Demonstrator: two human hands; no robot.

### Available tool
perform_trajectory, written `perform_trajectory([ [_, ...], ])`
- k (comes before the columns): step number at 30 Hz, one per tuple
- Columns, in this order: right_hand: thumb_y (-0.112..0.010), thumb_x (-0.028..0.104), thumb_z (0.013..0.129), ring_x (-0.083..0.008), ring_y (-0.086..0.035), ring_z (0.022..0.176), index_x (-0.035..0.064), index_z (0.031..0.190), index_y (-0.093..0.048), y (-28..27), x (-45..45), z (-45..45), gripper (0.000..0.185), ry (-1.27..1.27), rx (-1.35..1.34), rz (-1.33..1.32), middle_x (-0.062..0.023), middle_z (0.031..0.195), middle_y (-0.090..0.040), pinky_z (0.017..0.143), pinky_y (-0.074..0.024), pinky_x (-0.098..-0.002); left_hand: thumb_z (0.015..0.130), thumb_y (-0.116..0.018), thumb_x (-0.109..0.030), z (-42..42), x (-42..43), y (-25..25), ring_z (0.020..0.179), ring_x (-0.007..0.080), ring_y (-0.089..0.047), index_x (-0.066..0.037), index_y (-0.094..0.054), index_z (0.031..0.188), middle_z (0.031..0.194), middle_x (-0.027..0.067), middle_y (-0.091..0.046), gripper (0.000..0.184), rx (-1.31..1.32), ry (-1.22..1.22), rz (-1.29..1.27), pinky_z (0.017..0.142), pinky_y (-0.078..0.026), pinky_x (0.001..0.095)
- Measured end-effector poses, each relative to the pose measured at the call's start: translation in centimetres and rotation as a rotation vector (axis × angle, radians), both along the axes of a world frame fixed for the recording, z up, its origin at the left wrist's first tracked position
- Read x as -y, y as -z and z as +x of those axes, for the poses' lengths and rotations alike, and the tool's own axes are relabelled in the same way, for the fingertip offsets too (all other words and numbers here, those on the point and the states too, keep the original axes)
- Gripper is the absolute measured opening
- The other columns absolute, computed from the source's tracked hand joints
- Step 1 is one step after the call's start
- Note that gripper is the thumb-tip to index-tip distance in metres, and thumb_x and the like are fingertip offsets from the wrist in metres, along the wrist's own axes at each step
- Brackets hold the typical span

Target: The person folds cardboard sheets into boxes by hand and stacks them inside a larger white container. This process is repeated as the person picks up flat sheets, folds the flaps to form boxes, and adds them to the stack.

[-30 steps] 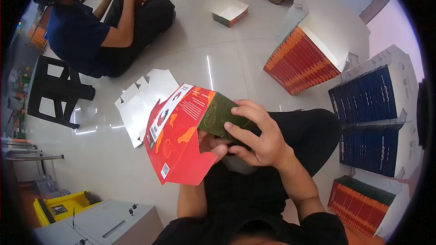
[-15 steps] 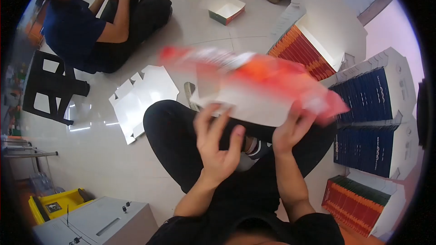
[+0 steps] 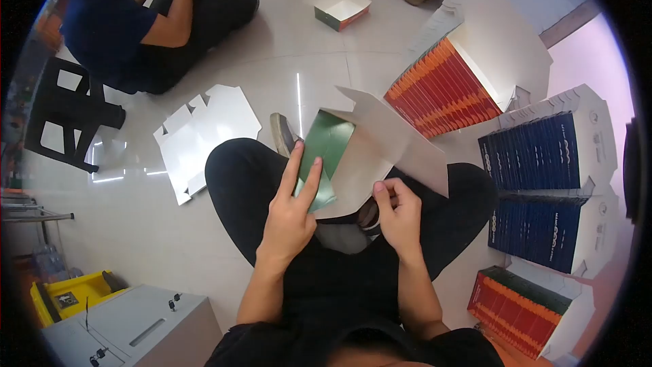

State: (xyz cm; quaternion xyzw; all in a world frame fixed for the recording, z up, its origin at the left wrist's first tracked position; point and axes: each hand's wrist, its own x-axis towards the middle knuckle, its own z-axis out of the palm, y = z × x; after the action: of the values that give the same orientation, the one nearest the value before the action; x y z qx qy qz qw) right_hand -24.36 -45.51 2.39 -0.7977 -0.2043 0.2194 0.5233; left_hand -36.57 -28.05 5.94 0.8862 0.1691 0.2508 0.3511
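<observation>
Over my lap lies a partly folded cardboard box blank (image 3: 367, 163), its plain white inside facing up. A green panel (image 3: 327, 141) is turned over at its left side. My left hand (image 3: 291, 211) grips this side, two fingers stretched along the green panel and its thumb hidden, apparently beneath the card. At the near right edge, my right hand (image 3: 399, 214) pinches the card between thumb and curled fingers. A white flap (image 3: 424, 163) slants up beyond the right hand.
A flat white blank (image 3: 210, 136) lies left. Stacked red blanks (image 3: 441, 88), blue blanks (image 3: 533, 149) and red-green blanks (image 3: 519, 309) stand right. An open box (image 3: 341, 11) sits ahead. Another person (image 3: 115, 20), a black stool (image 3: 71, 115) and a grey cabinet (image 3: 136, 326) are left.
The blurred blank, red side showing, has turned over and come down, so its white inside and a green panel now show. My left hand has moved from spread fingers onto the green panel.
</observation>
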Motion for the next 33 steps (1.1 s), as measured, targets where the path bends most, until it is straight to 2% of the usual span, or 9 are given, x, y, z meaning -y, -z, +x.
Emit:
perform_trajectory([
  [2,-0.068,0.016,0.098,-0.0135,-0.067,0.086,-0.0027,0.119,-0.063,-2.7,-0.9,0.1,0.029,-0.027,-0.279,0.313,-0.0099,0.104,-0.071,0.069,-0.0542,-0.0290,0.067,-0.048,0.019,-1.0,-0.2,0.2,0.136,0.0452,-0.048,-0.006,-0.056,0.142,0.158,0.0264,-0.034,0.079,-0.039,0.061,0.079,0.107,-0.048,0.0455],
  [6,-0.068,0.012,0.098,-0.0128,-0.065,0.101,-0.0025,0.131,-0.057,-5.7,-6.1,-0.3,0.038,-0.043,-0.247,0.509,-0.0094,0.116,-0.067,0.080,-0.0555,-0.0293,0.066,-0.051,0.018,-1.8,0.1,0.2,0.138,0.0460,-0.046,-0.005,-0.056,0.142,0.159,0.0296,-0.030,0.079,-0.029,0.109,0.111,0.109,-0.047,0.0453],
  [8,-0.069,0.006,0.095,-0.0156,-0.062,0.111,-0.0017,0.140,-0.049,-4.8,-7.4,0.3,0.050,-0.209,-0.657,0.548,-0.0099,0.125,-0.064,0.090,-0.0544,-0.0302,0.069,-0.055,0.016,-1.9,0.1,-0.7,0.136,0.0462,-0.048,-0.005,-0.056,0.142,0.154,0.0308,-0.037,0.076,-0.014,0.115,0.085,0.109,-0.047,0.0460],
  [12,-0.066,-0.001,0.094,-0.0174,-0.065,0.110,-0.0018,0.134,-0.055,-4.6,-8.4,0.3,0.041,-0.106,-0.712,0.707,-0.0113,0.123,-0.066,0.091,-0.0568,-0.0327,0.074,-0.062,0.013,-2.2,0.5,-1.6,0.127,0.0414,-0.056,-0.006,-0.061,0.137,0.138,0.0238,-0.051,0.067,0.005,-0.053,0.180,0.106,-0.050,0.0462],
  [15,-0.064,-0.002,0.095,-0.0186,-0.069,0.104,-0.0017,0.125,-0.060,-4.8,-7.9,1.1,0.031,-0.104,-0.760,0.773,-0.0116,0.118,-0.069,0.086,-0.0609,-0.0346,0.075,-0.065,0.012,-3.1,-0.8,-0.4,0.126,0.0395,-0.058,-0.005,-0.069,0.126,0.137,0.0191,-0.055,0.054,0.086,0.073,0.224,0.102,-0.054,0.0441],
  [16,-0.064,0.000,0.095,-0.0203,-0.071,0.099,-0.0009,0.121,-0.062,-4.8,-8.0,0.9,0.025,-0.082,-0.719,0.799,-0.0118,0.116,-0.070,0.082,-0.0634,-0.0358,0.075,-0.066,0.012,-2.9,-1.1,-0.9,0.121,0.0384,-0.062,-0.004,-0.075,0.114,0.131,0.0144,-0.062,0.044,0.119,0.055,0.320,0.097,-0.057,0.0413],
  [19,-0.064,0.001,0.097,-0.0200,-0.071,0.100,-0.0009,0.121,-0.062,-5.4,-7.7,0.0,0.025,-0.053,-0.698,0.788,-0.0121,0.117,-0.070,0.083,-0.0631,-0.0358,0.073,-0.066,0.011,-2.6,-2.0,-1.3,0.117,0.0386,-0.065,-0.002,-0.076,0.111,0.126,0.0137,-0.066,0.042,0.159,0.053,0.427,0.095,-0.059,0.0400],
  [31,-0.053,0.007,0.104,-0.0205,-0.067,0.107,-0.0041,0.127,-0.059,-6.2,-5.6,-5.1,0.026,0.141,-0.362,0.707,-0.0127,0.121,-0.066,0.085,-0.0611,-0.0355,0.076,-0.063,0.008,0.0,0.5,-1.7,0.108,0.0458,-0.066,0.005,-0.073,0.109,0.120,0.0192,-0.068,0.035,0.382,-0.020,0.412,0.094,-0.059,0.0482],
  [33,-0.053,0.006,0.105,-0.0212,-0.066,0.111,-0.0044,0.130,-0.057,-6.7,-5.4,-5.3,0.028,0.156,-0.421,0.864,-0.0139,0.124,-0.064,0.090,-0.0588,-0.0343,0.080,-0.068,0.009,-0.1,0.7,-2.2,0.111,0.0501,-0.064,0.009,-0.070,0.112,0.122,0.0253,-0.066,0.032,0.361,0.028,0.363,0.096,-0.055,0.0524],
])
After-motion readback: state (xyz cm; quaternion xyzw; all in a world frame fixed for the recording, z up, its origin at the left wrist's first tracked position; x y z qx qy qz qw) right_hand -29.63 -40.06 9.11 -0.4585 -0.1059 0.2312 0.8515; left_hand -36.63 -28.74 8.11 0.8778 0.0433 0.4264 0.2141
